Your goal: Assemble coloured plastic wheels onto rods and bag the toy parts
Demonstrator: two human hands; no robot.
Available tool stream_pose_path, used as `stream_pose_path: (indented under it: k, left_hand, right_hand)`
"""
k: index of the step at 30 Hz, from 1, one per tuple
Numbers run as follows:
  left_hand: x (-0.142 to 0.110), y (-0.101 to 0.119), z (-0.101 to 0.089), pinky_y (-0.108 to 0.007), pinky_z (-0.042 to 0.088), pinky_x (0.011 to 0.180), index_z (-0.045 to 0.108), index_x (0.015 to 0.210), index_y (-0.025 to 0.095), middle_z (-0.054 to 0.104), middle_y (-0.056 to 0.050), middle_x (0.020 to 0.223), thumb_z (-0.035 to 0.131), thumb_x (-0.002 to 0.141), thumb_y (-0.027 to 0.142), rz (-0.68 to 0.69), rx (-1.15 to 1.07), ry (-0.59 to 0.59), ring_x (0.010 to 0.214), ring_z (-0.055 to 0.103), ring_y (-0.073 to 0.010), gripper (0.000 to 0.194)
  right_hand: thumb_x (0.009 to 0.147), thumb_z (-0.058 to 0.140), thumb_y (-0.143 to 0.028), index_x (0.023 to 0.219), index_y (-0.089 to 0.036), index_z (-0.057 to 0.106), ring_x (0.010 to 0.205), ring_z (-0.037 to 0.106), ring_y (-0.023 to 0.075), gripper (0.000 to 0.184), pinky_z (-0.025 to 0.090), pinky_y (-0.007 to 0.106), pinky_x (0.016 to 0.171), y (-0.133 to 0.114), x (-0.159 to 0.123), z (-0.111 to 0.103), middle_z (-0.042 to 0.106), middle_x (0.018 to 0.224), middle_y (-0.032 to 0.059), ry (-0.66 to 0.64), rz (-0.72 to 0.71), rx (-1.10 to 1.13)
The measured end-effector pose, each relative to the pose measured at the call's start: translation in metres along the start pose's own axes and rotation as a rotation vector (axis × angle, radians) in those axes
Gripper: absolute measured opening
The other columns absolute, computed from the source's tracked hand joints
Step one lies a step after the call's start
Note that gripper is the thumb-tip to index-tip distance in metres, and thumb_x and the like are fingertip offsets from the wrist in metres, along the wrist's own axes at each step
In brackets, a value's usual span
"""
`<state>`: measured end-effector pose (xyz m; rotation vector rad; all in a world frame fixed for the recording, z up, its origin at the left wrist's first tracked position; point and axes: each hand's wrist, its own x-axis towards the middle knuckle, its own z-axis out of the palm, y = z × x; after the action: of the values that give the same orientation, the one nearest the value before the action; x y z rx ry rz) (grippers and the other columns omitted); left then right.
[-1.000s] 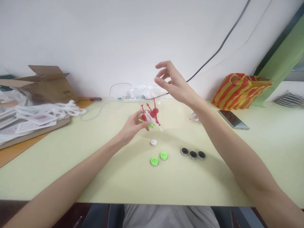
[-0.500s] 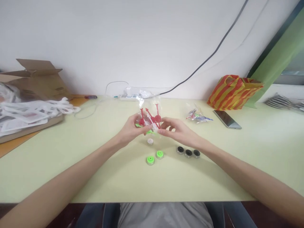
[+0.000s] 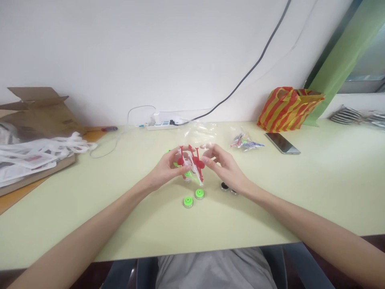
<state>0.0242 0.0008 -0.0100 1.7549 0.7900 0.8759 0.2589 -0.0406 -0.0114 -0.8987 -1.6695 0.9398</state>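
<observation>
The right hand (image 3: 223,163) has come down, curled beside the plastic parts (image 3: 199,163), its grip unclear; the left hand (image 3: 167,167) pinches them. The right partly hides black discs (image 3: 224,186).

Creased grey clothing (image 3: 216,269) is worn, and slim forearms (image 3: 120,210) and fingers (image 3: 211,163) are bare.
</observation>
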Motion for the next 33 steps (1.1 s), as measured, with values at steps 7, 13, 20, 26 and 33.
stream_pose_path:
  k: [7,13,20,26,33]
  left_hand:
    - [-0.004,0.005,0.004,-0.033,0.061,0.078,0.055,0.146,0.026,0.075,-0.012,0.123,0.081,0.087,0.041,-0.032,0.091,-0.131,0.113,0.072,-0.0311,0.066]
    - [-0.004,0.004,0.003,-0.031,0.059,0.082,0.059,0.143,0.028,0.073,-0.01,0.125,0.078,0.09,0.042,-0.005,0.115,-0.12,0.109,0.073,-0.0274,0.058]
    - [-0.004,0.006,0.004,-0.024,0.052,0.065,0.061,0.113,0.023,0.074,-0.006,0.104,0.074,0.093,0.043,-0.047,0.009,-0.148,0.087,0.07,-0.0187,0.031]
    - [-0.006,0.013,0.011,-0.025,0.052,0.058,0.063,0.113,0.022,0.075,-0.006,0.092,0.069,0.095,0.048,-0.031,-0.032,-0.113,0.07,0.067,-0.0168,0.032]
    - [-0.006,0.016,0.018,-0.021,0.046,0.045,0.062,0.093,0.019,0.069,-0.001,0.076,0.07,0.096,0.045,0.043,-0.044,0.078,0.055,0.06,-0.012,0.027]
  right_hand:
    - [0.092,0.072,-0.05,0.096,-0.019,0.074,0.077,0.059,0.0154,0.032,0.047,0.03,0.07,0.008,0.01,-0.011,0.067,0.086,0.0031,0.143,0.059,0.256]
    - [0.092,0.072,-0.04,0.11,-0.019,0.08,0.067,0.055,0.0141,0.029,0.045,0.03,0.064,0.01,0.012,-0.022,0.064,0.074,0.0,0.242,-0.034,0.16]
    - [0.087,0.077,-0.041,0.08,-0.017,0.077,0.064,0.05,0.0128,0.024,0.041,0.03,0.058,0.006,0.017,-0.026,0.067,0.074,0.002,0.367,-0.057,-0.017]
    - [0.086,0.079,-0.043,0.081,-0.018,0.073,0.057,0.047,0.011,0.026,0.041,0.028,0.054,-0.009,0.017,-0.015,0.057,0.063,-0.002,0.306,-0.029,0.199]
    - [0.087,0.077,-0.052,0.109,-0.021,0.077,0.072,0.055,0.0137,0.037,0.046,0.028,0.058,-0.019,0.014,-0.008,0.061,0.081,0.0005,0.25,0.089,0.472]
